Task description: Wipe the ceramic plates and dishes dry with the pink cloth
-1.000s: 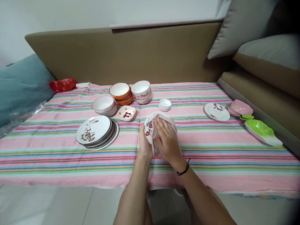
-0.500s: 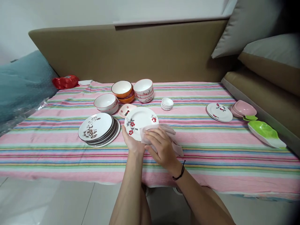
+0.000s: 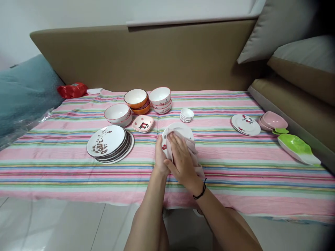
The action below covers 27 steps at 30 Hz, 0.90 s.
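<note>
A white plate (image 3: 180, 126) with red flowers is held above the striped cloth, tilted, its lower part covered. My left hand (image 3: 161, 161) grips it from the left edge and below; the fingers underneath are hidden. Over the plate's face lies a pale pink wiping cloth (image 3: 193, 155), bunched on the right side. My right hand (image 3: 181, 160), with a black cord on its wrist, presses this cloth onto the plate, fingers laid out together along it.
Left of my hands stand a stack of flowered plates (image 3: 106, 141), a small square dish (image 3: 142, 124) and several bowls (image 3: 136, 98). Small white dishes (image 3: 186, 114) sit behind. On the right are flowered plates (image 3: 246, 124), pink bowls (image 3: 273, 120) and a green leaf-shaped dish (image 3: 297, 148).
The plate and my left hand have moved right, under the cloth. My right hand has stayed nearly in place, now covering more of the plate. The square dish is fully uncovered.
</note>
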Each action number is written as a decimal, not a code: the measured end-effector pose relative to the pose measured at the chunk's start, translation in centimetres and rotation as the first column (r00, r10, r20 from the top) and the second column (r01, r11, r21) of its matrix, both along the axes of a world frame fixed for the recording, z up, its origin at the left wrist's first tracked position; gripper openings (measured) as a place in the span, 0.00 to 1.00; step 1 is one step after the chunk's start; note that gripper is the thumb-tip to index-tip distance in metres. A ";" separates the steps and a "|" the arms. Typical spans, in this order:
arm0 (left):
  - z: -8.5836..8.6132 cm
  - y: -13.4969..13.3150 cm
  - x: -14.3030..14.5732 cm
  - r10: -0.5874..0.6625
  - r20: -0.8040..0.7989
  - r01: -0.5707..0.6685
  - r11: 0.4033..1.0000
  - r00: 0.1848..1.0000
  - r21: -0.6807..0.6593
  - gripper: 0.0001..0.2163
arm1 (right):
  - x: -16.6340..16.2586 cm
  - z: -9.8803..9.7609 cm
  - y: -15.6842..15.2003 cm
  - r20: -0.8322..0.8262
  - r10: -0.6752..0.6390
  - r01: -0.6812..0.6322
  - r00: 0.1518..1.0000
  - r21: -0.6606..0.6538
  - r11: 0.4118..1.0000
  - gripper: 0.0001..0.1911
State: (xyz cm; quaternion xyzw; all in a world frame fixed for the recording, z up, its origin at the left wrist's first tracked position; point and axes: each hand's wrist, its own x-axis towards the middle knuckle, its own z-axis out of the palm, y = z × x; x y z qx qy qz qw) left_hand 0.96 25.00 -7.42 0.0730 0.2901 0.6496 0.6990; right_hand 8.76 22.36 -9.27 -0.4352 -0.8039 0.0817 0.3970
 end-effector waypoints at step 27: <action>0.4 0.2 -0.2 -0.018 -0.061 0.020 0.999 0.998 0.039 0.17 | 0.1 -0.4 0.7 0.078 -0.182 0.174 0.980 0.097 0.980 0.25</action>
